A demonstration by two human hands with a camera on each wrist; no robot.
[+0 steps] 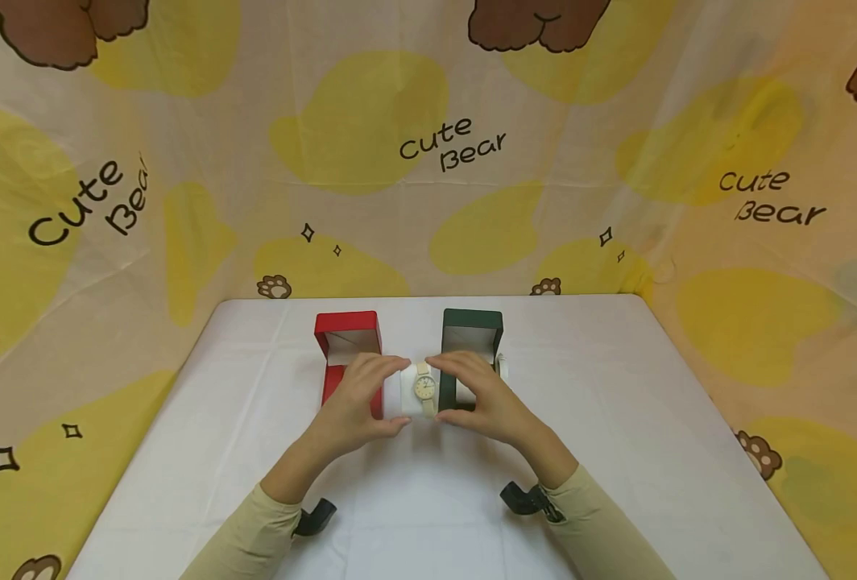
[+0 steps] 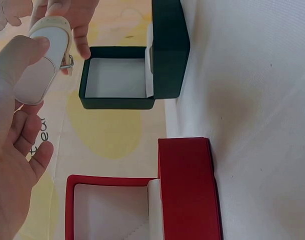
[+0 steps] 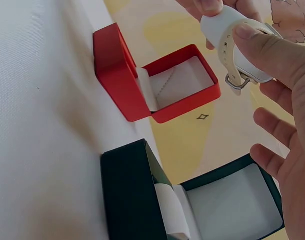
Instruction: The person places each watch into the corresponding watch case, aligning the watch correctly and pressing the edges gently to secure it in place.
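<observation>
Between both hands, above the table, is a white cushion (image 1: 408, 391) with a wristwatch (image 1: 424, 387) strapped round it, its round pale dial facing the head camera. My left hand (image 1: 359, 395) holds the cushion's left end, thumb pressed on it in the left wrist view. At the other end my right hand (image 1: 490, 395) pinches the cushion and the cream strap (image 3: 226, 50), whose metal buckle (image 3: 237, 81) shows in the right wrist view. Behind the left hand stands an open red box (image 1: 346, 321); behind the right, an open dark green box (image 1: 472, 320) with a white cushion (image 3: 171, 210) inside.
A white cloth covers the table (image 1: 414, 499). A small pale object (image 1: 503, 367), partly hidden by the right hand, is at the green box's right side. A patterned curtain (image 1: 370, 217) hangs behind and at both sides. Black wrist mounts (image 1: 316, 517) protrude near the sleeves.
</observation>
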